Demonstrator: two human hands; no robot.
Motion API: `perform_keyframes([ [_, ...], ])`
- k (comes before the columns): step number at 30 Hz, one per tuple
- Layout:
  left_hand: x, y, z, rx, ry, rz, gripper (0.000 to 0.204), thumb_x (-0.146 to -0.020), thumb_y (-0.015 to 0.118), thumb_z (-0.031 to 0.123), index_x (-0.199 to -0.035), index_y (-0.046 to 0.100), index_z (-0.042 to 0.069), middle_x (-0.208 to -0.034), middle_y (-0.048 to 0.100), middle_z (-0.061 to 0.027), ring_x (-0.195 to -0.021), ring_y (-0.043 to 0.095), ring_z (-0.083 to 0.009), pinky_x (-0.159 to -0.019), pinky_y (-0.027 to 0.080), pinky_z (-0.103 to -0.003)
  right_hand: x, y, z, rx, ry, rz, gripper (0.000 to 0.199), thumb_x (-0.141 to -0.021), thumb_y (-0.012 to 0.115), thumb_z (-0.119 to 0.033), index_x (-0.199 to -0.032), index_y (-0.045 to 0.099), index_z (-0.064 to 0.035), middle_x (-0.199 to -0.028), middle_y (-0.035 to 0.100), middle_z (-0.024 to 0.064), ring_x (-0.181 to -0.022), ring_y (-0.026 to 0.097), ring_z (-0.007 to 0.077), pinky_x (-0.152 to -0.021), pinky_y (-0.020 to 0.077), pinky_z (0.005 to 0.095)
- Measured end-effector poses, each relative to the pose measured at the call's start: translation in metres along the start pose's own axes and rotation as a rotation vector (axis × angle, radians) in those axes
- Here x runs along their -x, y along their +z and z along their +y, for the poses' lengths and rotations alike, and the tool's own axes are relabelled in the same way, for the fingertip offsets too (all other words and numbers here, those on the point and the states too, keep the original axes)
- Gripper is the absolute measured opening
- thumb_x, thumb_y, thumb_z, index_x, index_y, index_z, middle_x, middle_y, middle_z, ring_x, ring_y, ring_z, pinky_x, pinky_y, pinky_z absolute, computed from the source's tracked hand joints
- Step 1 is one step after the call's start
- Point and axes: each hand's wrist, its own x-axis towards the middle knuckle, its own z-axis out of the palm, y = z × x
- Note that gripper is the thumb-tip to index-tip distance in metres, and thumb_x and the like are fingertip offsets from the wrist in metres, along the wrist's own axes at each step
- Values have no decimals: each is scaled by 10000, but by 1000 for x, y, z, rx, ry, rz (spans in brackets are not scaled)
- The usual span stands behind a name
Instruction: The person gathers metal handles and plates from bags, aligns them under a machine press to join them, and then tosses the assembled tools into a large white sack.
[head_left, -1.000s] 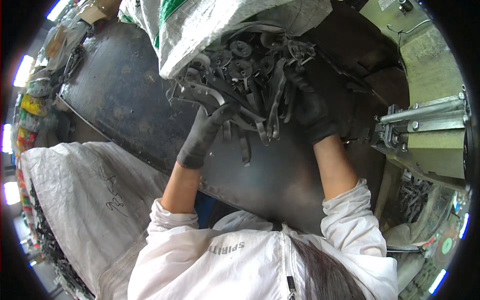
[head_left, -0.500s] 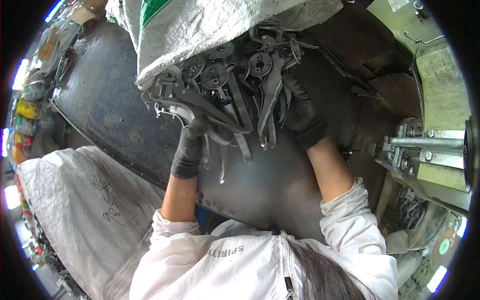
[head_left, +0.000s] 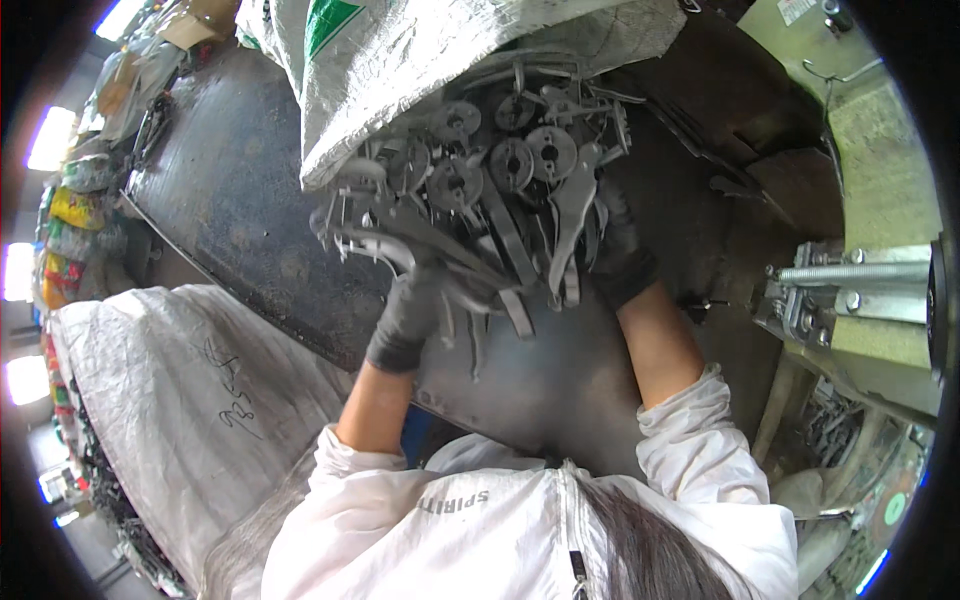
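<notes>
A bunch of dark grey metal parts with round holed discs and long bent lever handles (head_left: 455, 185) lies at the mouth of a white woven sack (head_left: 400, 75). My left hand (head_left: 408, 310), in a dark grey glove, is closed round the handles at the bunch's near left side; its fingertips are hidden beneath the metal. On the right side, my gloved right hand (head_left: 622, 255) grips the bunch from outside, its fingers partly covered by the parts. The handles point toward me over a dark metal tabletop (head_left: 240, 190).
A second white sack (head_left: 190, 380) stands at the lower left, beside the table's edge. To the right is a pale green machine (head_left: 885, 180) with a spring-fitted metal clamp (head_left: 800, 300). Colourful bags (head_left: 75, 210) line the far left.
The bunch of metal parts and both hands have come slightly nearer to me and to the right. The sack's mouth has shifted along with them, and more of the discs now show.
</notes>
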Motion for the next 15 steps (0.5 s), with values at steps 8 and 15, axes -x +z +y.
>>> perform_keyframes([
  [8, 139, 89, -37, -79, -107, 34, 357, -888, 742, 66, -1235, 666, 25, -1133, 732, -80, -1066, 688, -198, -887, 583, -361, 146, -86, 43, -222, 454, 940, 887, -924, 690, -651, -1494, 476, -6, -1481, 552, 174, -1349, 553, 311, -1171, 460, 463],
  [15, 200, 133, 1, -243, -199, -85, 366, -795, 893, 48, -1127, 740, 15, -1084, 765, -68, -944, 712, -150, -802, 576, -287, 228, 24, 13, 63, -123, -81, 935, -839, 867, -450, -1540, 436, -5, -1529, 506, 190, -1406, 501, 303, -1222, 393, 413],
])
